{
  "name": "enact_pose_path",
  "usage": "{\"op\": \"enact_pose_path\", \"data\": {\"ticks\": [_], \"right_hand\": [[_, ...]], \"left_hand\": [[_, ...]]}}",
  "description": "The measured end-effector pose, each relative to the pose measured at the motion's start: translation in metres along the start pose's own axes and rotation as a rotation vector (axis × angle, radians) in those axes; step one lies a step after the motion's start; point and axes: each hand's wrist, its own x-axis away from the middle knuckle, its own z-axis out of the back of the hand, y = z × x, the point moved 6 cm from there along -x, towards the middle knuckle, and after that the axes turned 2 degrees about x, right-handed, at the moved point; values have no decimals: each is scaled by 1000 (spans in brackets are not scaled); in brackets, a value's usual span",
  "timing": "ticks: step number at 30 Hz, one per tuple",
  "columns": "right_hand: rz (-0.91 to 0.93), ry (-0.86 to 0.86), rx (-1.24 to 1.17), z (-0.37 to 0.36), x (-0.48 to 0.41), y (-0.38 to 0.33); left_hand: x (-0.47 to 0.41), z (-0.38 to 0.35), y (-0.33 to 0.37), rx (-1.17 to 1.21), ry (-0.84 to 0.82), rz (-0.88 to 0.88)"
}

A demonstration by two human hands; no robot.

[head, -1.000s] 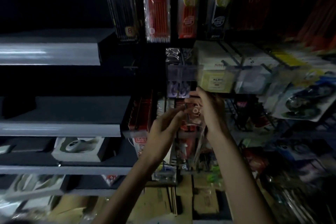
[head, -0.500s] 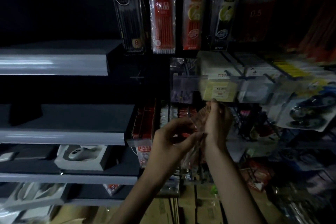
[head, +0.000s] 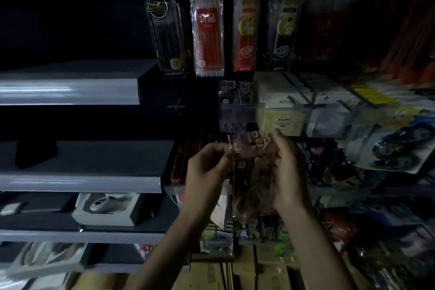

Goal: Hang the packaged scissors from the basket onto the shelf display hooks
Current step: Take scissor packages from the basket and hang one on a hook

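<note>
The packaged scissors (head: 255, 148) are not yet hung. They sit in the middle of the frame, held upright between both hands just under the clear price rail (head: 306, 112); I cannot see them touching any hook. The left hand (head: 208, 167) pinches the pack's upper left edge with its fingers (head: 221, 149); the right hand (head: 290, 172) has its fingers curled round the right side, grasping the same pack.

By my reading this pack is at the lining-up step; what is left is to find its hang hole and slide it over a prong. The wire display hooks (head: 300, 92) stand up and to the right of the hands, already loaded with pale boxed goods. A clear pack with purple print (head: 231, 126) hangs behind the rail and may be a scissors pack already placed, but it is too blurred to tell. The basket is out of the frame, so how many packs remain cannot be judged.

As for containers, the held pack is clear film, its contents dim and smeared. A white open-front box (head: 106, 209) on the lower left shelf holds a pale rounded gadget. Sleeves of pens (head: 208, 26) hang along the top middle. Brown cartons (head: 259, 271) at the bottom middle hide whatever is inside.
</note>
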Motion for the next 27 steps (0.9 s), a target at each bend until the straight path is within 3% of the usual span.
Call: {"op": "enact_pose_path", "data": {"ticks": [5,12,27], "right_hand": [[222,-160,104,8,17,-22],[306,-113,157,23,8,-20],[256,-86,109,8,2,-14]], "left_hand": [[-14,-1,-5,23,-34,66],[-36,1,10,-17,-26,57],[-27,6,69,88,-186,-47]]}}
